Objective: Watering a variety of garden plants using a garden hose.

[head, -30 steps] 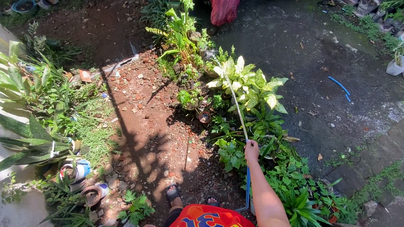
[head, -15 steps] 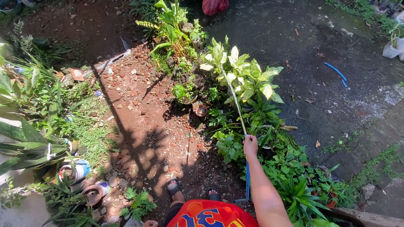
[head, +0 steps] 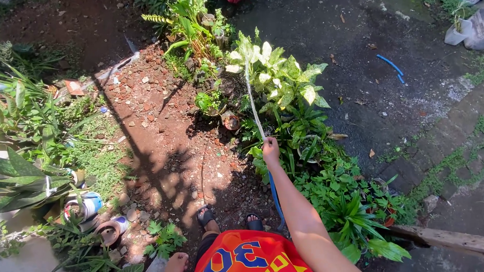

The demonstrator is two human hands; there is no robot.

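Seen from the head camera, the right hand (head: 271, 150) is stretched out in front of the body, closed around the end of a blue hose (head: 276, 194) that runs back under the forearm toward the feet. A thin stream of water (head: 251, 97) leaves the hand and arcs up and away to a bush (head: 276, 76) with pale green and cream leaves, which stands at the edge of a dark wet pavement (head: 338, 30). Just beside the bush, nearer the person, small pots (head: 213, 103) sit among low plants. Below the arm on the right lies a bed of dark green plants (head: 350, 204), and a wooden plank (head: 454, 240) lies at its far side. The left hand (head: 174, 267) shows only partly at the bottom edge, near the red shirt (head: 251, 262); whether it is open or closed cannot be told, and it holds nothing that can be seen. Two feet in sandals (head: 209, 218) stand on bare reddish soil (head: 163, 137) strewn with small stones, where the person's shadow falls. On the left grow long-leaved plants (head: 10, 166), with a few tipped pots (head: 89, 208) at their base. Far off on the pavement lie a short blue pipe piece (head: 391, 65) and, in the top right corner, white containers (head: 478, 30).
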